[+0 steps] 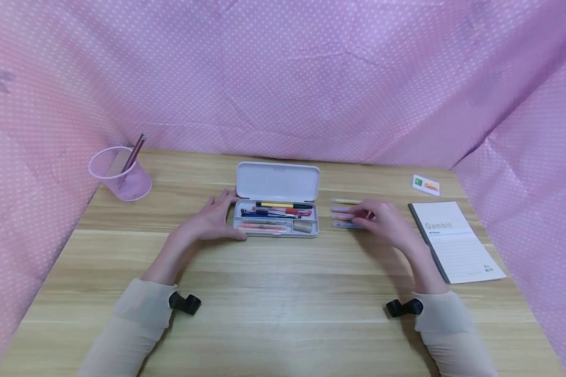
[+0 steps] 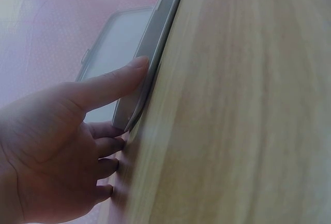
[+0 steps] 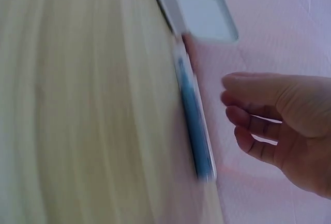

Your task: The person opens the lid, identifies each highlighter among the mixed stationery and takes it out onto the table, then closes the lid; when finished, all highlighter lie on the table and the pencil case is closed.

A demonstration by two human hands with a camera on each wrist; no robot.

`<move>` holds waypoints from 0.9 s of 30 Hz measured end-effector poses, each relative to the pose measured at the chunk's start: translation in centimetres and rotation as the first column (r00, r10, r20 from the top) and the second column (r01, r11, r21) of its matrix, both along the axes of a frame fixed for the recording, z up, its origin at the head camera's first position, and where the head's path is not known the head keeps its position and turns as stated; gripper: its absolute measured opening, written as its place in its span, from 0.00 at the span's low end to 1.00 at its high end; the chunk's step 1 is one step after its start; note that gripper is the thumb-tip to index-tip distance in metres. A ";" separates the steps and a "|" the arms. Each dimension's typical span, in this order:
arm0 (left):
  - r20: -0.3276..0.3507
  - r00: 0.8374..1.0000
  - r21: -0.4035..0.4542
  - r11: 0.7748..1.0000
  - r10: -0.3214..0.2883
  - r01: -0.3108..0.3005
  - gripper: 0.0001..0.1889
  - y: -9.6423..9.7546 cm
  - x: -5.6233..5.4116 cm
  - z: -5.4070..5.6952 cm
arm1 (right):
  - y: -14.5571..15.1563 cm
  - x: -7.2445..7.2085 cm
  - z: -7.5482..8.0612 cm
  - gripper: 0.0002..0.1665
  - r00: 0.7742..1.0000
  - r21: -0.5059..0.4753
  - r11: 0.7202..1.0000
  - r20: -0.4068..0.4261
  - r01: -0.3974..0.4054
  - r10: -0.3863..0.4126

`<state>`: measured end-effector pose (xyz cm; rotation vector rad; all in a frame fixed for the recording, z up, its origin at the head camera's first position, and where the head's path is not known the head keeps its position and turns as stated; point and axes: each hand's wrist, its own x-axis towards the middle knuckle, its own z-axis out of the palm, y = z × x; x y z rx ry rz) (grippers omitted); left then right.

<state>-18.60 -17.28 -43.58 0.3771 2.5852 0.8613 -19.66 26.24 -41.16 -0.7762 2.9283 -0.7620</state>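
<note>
A white pencil case (image 1: 278,235) lies with its lid (image 1: 278,180) raised at the back. Inside are several pens (image 1: 264,212) and a grey-brown block (image 1: 303,226) in the front right compartment. My left hand (image 1: 212,220) holds the case's left end. In the left wrist view, its thumb presses the front wall (image 2: 135,84) and the fingers reach round the end. To the right, several slim pale-coloured pens lie in a row, from a yellow one (image 1: 344,201) to a blue one (image 1: 346,225). Above them hovers my right hand (image 1: 382,222), fingers loosely bent, apart from the blue pen (image 3: 195,131) in its wrist view.
At the back left of the wooden table (image 1: 283,314) stands a pink mesh cup (image 1: 134,186) with dark pencils (image 1: 134,152). A Gambit notebook (image 1: 457,246) lies at the right, behind it a small white eraser-like block (image 1: 426,185). Pink dotted cloth (image 1: 283,78) surrounds the table.
</note>
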 end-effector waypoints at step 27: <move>0.035 0.999 -0.039 0.999 0.025 -0.023 0.61 -0.1 0.0 -0.1 | -16.1 0.8 -0.5 0.29 0.955 -0.006 0.959 0.087 -0.284 0.284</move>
